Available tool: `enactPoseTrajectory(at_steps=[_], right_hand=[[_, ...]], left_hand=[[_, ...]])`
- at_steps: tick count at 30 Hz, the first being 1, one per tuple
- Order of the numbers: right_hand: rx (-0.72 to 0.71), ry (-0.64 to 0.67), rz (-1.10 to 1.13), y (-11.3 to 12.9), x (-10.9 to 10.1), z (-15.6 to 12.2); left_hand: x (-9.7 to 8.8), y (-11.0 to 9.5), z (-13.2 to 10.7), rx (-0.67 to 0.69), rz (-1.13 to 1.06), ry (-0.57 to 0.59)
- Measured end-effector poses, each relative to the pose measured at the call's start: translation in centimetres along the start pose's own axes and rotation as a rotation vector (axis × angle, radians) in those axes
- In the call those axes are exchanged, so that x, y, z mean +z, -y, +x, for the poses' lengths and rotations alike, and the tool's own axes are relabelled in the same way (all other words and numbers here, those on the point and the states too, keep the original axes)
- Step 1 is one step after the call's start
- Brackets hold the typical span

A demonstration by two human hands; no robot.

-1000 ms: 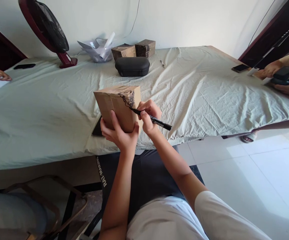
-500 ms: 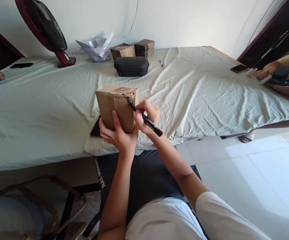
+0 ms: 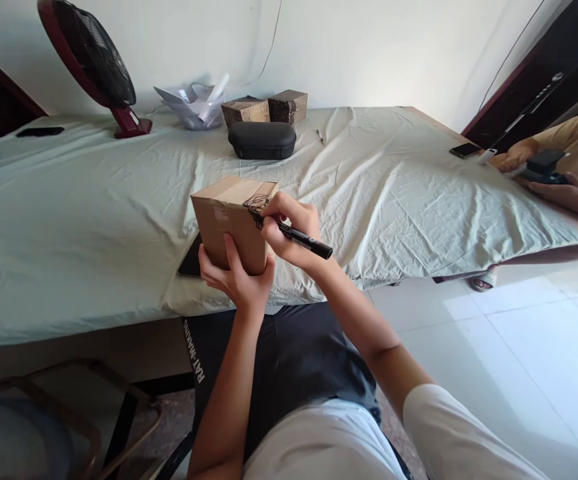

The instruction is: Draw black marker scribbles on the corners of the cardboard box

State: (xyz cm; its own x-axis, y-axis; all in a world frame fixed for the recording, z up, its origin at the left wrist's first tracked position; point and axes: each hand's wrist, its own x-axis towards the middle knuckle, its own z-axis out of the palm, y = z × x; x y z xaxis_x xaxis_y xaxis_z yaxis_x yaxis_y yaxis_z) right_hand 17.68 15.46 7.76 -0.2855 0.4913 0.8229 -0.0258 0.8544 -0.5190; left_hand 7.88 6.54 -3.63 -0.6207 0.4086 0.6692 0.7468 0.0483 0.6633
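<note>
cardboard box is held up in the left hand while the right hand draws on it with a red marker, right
Not quite. The marker is black, not red, as the head view shows. The rest holds: the left hand holds up the cardboard box while the right hand draws on it.

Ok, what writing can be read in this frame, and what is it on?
"RAT-": white letters running along the edge of the dark garment on the lap; the letters after it are too blurred to read.
White print on the marker in the right hand: too small to read.
Black scribble on the cardboard box held by the left hand: no legible word.
</note>
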Motion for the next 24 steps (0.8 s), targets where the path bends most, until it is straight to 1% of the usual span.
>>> enactPoseTrajectory(at_steps=[3, 8, 10, 13, 15, 17, 21, 24], right_hand=[[0.077, 0.058, 0.092, 0.9, -0.6, 0.7], [0.296, 0.140, 0.340, 1.6, -1.4, 2.0], [0.374, 0.180, 0.399, 1.6, -1.6, 2.4], [0.480, 0.219, 0.407, 1.8, -1.6, 2.8], [0.505, 0.203, 0.392, 2.0, -1.6, 3.0], [0.500, 0.180, 0.379, 2.2, -1.5, 3.0], [0.531, 0.171, 0.342, 2.4, -1.4, 3.1], [0.581, 0.168, 0.317, 2.5, -1.4, 3.2]], left_hand=[[0.5, 1.2, -0.6, 0.083, 0.022, -0.032], [1.4, 3.4, -1.3, 0.174, 0.088, -0.055], [1.6, 4.0, -1.3, 0.206, 0.093, -0.060], [1.7, 4.5, -1.4, 0.281, 0.078, -0.090], [1.7, 4.7, -1.4, 0.332, 0.060, -0.111], [1.8, 5.0, -1.5, 0.336, 0.051, -0.105], [2.0, 5.3, -1.6, 0.290, 0.031, -0.078], [2.0, 5.5, -1.6, 0.339, 0.006, -0.104]])
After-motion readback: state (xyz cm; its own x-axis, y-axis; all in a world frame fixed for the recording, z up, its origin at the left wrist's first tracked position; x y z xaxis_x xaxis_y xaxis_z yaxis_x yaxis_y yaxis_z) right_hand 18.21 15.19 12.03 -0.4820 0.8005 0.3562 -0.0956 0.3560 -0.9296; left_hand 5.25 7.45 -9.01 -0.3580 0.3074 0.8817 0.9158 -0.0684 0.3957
